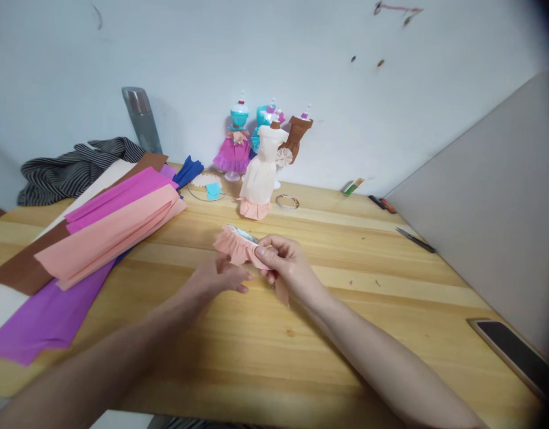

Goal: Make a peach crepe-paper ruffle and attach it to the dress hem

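Observation:
Both my hands meet at the middle of the wooden table (328, 333) over a small ruffled strip of pink crepe paper (233, 245). My right hand (287, 267) pinches the strip's right end between thumb and fingers, with a tail of paper hanging below the palm. My left hand (221, 277) is closed on the strip's lower left edge. A thin pale band runs along the top of the ruffle.
Sheets of pink, magenta, purple and brown crepe paper (109, 229) lie at the left. Small mannequins in paper dresses (259, 173) stand by the wall, with a tape ring (287, 201), a striped cloth (73, 170), scissors (415, 240) and a phone (515, 353) at the right.

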The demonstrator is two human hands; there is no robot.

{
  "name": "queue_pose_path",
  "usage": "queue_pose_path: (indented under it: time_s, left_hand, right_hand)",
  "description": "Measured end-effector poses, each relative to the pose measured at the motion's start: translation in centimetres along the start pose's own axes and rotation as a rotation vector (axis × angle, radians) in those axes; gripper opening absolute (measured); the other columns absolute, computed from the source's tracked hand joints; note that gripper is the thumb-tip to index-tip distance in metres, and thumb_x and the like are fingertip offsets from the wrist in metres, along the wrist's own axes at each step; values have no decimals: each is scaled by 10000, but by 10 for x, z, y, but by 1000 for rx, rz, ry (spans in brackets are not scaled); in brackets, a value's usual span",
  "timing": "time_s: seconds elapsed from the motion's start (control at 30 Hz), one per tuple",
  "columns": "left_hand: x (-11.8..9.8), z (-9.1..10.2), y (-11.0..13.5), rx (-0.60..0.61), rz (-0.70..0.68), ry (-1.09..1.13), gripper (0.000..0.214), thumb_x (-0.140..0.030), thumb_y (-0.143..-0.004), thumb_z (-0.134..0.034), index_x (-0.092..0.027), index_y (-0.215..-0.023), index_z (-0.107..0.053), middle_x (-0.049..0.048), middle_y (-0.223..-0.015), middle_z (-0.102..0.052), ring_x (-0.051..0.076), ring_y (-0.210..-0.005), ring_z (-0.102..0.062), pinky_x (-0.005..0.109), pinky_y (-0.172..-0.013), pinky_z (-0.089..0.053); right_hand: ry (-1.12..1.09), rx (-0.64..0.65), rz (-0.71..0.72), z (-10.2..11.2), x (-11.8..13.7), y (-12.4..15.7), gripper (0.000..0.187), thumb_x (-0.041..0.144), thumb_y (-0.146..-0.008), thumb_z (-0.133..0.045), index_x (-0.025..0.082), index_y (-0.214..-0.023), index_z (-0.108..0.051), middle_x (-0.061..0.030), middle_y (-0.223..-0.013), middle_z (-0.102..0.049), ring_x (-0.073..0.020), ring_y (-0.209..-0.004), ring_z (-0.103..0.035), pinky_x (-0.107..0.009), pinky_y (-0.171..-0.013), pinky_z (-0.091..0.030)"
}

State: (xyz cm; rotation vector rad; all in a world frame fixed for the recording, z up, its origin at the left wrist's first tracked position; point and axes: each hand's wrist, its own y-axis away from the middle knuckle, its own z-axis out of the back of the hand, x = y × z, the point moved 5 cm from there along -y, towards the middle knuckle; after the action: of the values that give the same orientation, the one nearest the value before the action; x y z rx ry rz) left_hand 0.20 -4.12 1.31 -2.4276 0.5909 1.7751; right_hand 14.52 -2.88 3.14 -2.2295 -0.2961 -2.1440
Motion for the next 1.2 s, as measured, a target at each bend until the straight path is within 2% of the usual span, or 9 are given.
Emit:
queue_pose_path:
  time_s: [0.1,0.23,0.47,0.53,0.63,0.73,0.87,1.03,1.2]
  left_hand:
    - [-2,-9,8,-60,-83,24,276,-350,-628,-761,-159,-802,-664,33,-717,-647,138,-683,-577,233,-576,-468]
    - [0,-7,10,-90,6,96,246,-339,-628,-755,-132,-662,-626,-4,-546,-573,76,-498,-471,202,-481,-393]
    - [2,9,5,-71,113,-20,188,-181,-588,-675,-134,-758,-611,15,-695,-589,106,-520,-542,230,-454,-445]
    - [-4,28,2,-245,21,-71,231,-120,-574,-600,-146,-803,-600,7,-717,-590,109,-542,-545,242,-496,-467]
    - [-30,52,7,-509,-350,-221,312,-143,-646,-535,-173,-943,-626,30,-876,-645,164,-812,-605,310,-762,-507]
    - [-49,37,8,-240,-505,-517,231,-270,-785,-521,-203,-924,-693,46,-1061,-676,230,-1139,-525,374,-1011,-384]
    - [-43,9,9,104,-370,-783,227,-294,-813,-541,-223,-674,-706,33,-684,-694,249,-1197,-490,355,-1003,-373]
    - [-33,1,8,202,-318,-812,305,-235,-810,-520,-190,-537,-650,33,-685,-673,215,-945,-605,283,-807,-443]
    - [-34,2,9,197,-337,-843,310,-207,-818,-490,-182,-551,-646,20,-678,-662,178,-809,-594,258,-692,-419]
  right_hand:
    - [27,5,0,-5,1,3,385,505,-634,-730,161,-700,-571,50,-443,-528,-54,-346,-418,-162,-341,-301]
    - [41,-4,-8,-8,3,3,400,513,-609,-736,167,-707,-562,65,-417,-498,-55,-334,-406,-166,-341,-292]
    - [96,-20,3,-1,6,0,367,501,-634,-704,175,-710,-554,61,-433,-496,-64,-343,-409,-183,-356,-298]
    - [149,-11,24,0,7,0,337,483,-660,-679,177,-707,-547,62,-432,-486,-68,-347,-405,-188,-363,-288]
    - [268,58,81,-2,8,1,272,428,-702,-639,176,-689,-536,77,-434,-417,-59,-373,-355,-189,-385,-245]
    - [420,145,152,-7,9,4,209,358,-728,-613,171,-673,-537,74,-480,-368,-57,-436,-310,-191,-422,-222]
    - [556,228,218,-10,9,7,157,295,-761,-583,164,-681,-553,59,-533,-361,-66,-496,-313,-193,-462,-236]
    - [571,233,222,-10,10,7,155,308,-763,-590,157,-734,-612,58,-532,-355,-67,-492,-286,-192,-454,-225]
    - [746,146,254,-10,17,12,285,317,-789,-568,154,-1005,-655,47,-527,-425,-86,-468,-360,-210,-457,-259]
